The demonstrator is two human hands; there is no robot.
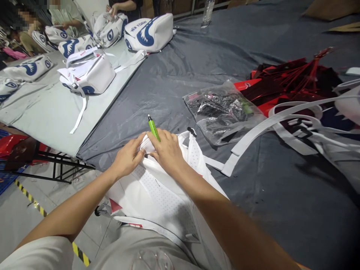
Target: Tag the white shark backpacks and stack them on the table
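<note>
A white backpack (161, 195) with dotted mesh panels lies at the near table edge, against my body. At its top, my left hand (128, 156) pinches the white fabric between thumb and fingers. Close beside it, my right hand (168, 150) grips the same edge of the backpack. A green pen-like tool (152, 127) with a black and metal tip sticks up from under my right fingers. White straps with a black buckle (192, 131) hang off the bag's right side. What lies under my fingers is partly hidden.
A clear plastic bag (222, 112) of dark items lies ahead right, beside red and black packaging (292, 82). Several white-and-blue backpacks (150, 33) stand on the far left table, with a bottle (207, 14) at the back. Other people (67, 18) work at upper left.
</note>
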